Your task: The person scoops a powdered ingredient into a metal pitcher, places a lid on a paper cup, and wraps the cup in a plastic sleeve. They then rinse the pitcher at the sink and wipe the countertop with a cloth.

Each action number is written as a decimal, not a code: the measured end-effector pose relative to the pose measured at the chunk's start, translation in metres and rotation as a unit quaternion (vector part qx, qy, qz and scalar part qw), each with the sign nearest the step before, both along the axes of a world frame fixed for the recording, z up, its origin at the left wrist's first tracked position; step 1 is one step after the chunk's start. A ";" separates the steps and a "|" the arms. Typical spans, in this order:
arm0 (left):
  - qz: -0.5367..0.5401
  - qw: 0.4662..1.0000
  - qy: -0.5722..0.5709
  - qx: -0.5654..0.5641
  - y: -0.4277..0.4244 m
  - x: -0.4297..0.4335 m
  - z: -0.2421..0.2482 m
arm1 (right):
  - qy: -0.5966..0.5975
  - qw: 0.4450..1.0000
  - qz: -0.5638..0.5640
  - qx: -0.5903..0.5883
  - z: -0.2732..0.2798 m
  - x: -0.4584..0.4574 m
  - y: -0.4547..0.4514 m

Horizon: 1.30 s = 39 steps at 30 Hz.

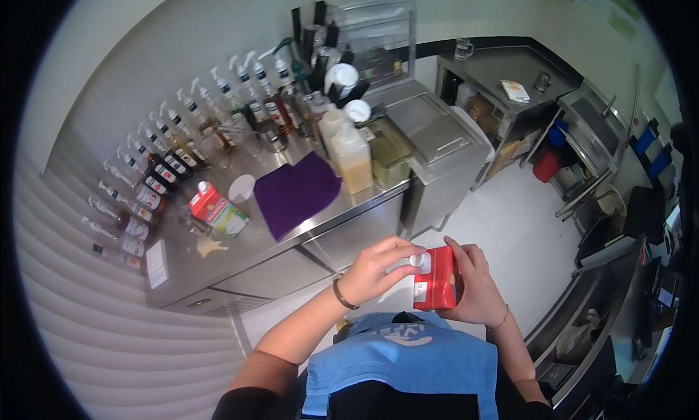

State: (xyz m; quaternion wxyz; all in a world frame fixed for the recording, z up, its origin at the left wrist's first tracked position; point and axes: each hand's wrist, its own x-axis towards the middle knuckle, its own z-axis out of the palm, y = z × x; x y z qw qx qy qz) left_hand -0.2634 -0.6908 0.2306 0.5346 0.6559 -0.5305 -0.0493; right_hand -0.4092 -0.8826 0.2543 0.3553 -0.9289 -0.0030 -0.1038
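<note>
A red carton (440,280) is held in front of my chest with its top turned up toward me. My right hand (479,283) wraps around its right side and underneath. The thumb and index finger of my left hand (377,270) pinch the white screw cap (419,260) at the carton's top left. Whether the cap is loose cannot be told. On the steel counter (240,261) to the left stands a second carton (218,209), red, green and white with a white cap. Beside it lies a pale cream-coloured spill (210,246).
Several pump-topped syrup bottles (164,171) line the back of the counter. A purple cloth (297,193), a white round lid (242,188) and a plastic jug of yellowish liquid (354,158) are nearer. A steel-lidded unit (431,125) adjoins at right.
</note>
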 end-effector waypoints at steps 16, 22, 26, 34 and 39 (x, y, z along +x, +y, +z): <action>-0.199 0.970 0.143 0.005 -0.307 0.002 -0.011 | 0.044 0.967 -0.049 0.245 -0.017 -0.052 -0.267; -0.183 0.983 0.033 0.007 -0.418 0.083 -0.009 | 0.046 0.977 -0.145 0.152 -0.015 0.019 -0.353; -0.230 0.971 0.030 0.056 -0.477 0.146 0.005 | 0.084 0.977 -0.193 0.008 0.009 0.071 -0.399; -0.286 0.957 -0.008 0.042 -0.550 0.233 -0.011 | 0.142 0.977 -0.023 0.155 -0.007 0.164 -0.516; -0.131 0.979 0.067 0.143 -0.561 0.290 -0.055 | 0.179 0.941 0.109 0.267 -0.069 0.270 -0.585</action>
